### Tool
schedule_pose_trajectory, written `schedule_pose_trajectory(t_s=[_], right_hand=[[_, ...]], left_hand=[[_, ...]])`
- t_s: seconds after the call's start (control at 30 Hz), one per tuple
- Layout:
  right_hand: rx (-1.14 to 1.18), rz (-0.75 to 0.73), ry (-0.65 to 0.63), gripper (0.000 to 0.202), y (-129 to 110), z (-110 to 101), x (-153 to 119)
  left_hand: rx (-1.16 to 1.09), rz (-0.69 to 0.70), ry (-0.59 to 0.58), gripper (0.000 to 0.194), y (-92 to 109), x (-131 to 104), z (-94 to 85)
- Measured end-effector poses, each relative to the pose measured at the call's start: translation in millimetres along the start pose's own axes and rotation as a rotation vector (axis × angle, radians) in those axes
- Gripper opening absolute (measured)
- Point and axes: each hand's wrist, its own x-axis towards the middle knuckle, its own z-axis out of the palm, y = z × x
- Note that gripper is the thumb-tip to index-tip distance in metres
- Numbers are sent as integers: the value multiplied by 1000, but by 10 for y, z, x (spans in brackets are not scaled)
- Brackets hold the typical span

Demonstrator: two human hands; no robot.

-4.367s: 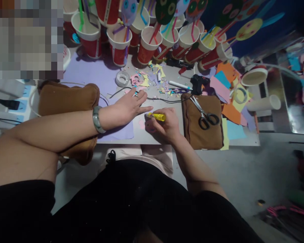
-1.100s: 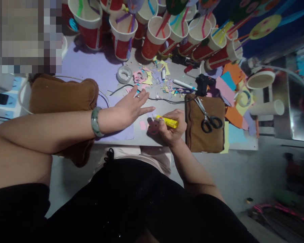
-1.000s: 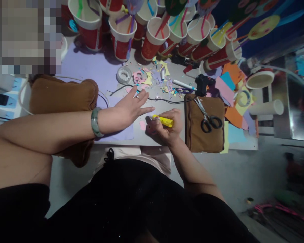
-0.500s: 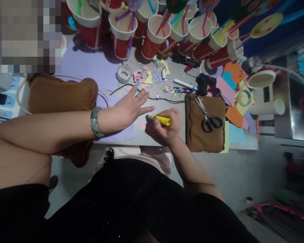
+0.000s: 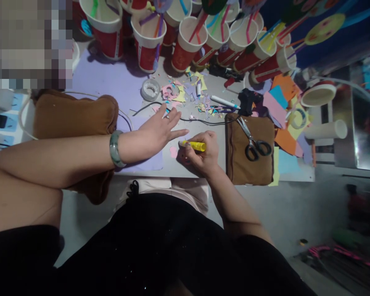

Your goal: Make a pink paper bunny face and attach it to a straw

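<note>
My right hand (image 5: 206, 153) is closed on a yellow marker (image 5: 198, 146), its pale end pointing left, low over the table. Just left of that end lies a small pink paper piece (image 5: 173, 151). Under the hand is a shadowed area where small details cannot be made out. My left hand (image 5: 160, 128), with a ring on it, is spread open over the table beside a black cable (image 5: 203, 122) and holds nothing. Purple paper (image 5: 144, 164) lies beneath its wrist.
Red paper cups (image 5: 146, 49) with straws line the back. Paper scraps (image 5: 172, 92), a tape roll (image 5: 150, 89) and a white marker (image 5: 225, 102) lie mid-table. Scissors (image 5: 253, 144) rest on a brown cushion (image 5: 243, 172); another brown cushion (image 5: 77, 113) is at left.
My right hand and the yellow marker have shifted very slightly to the left. My left hand has stayed in place.
</note>
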Motion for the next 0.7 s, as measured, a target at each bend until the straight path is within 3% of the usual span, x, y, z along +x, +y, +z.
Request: schedule_pose_trajectory(t_s=[0.17,0.33,0.5,0.7], right_hand=[[6,-10,50,13,-11,-19,5],[-20,45,52,15,-6,-35,-5],[-9,64,56,15,15,-45,-25],[-48,153,204,18,57,-37,-56]], left_hand=[[41,-11,-13,58,25,1,-47],[140,-2,-128,60,49,-3,-119],[72,-3,-33,58,26,-10,-69],[101,3,-52,58,20,-2,-37]])
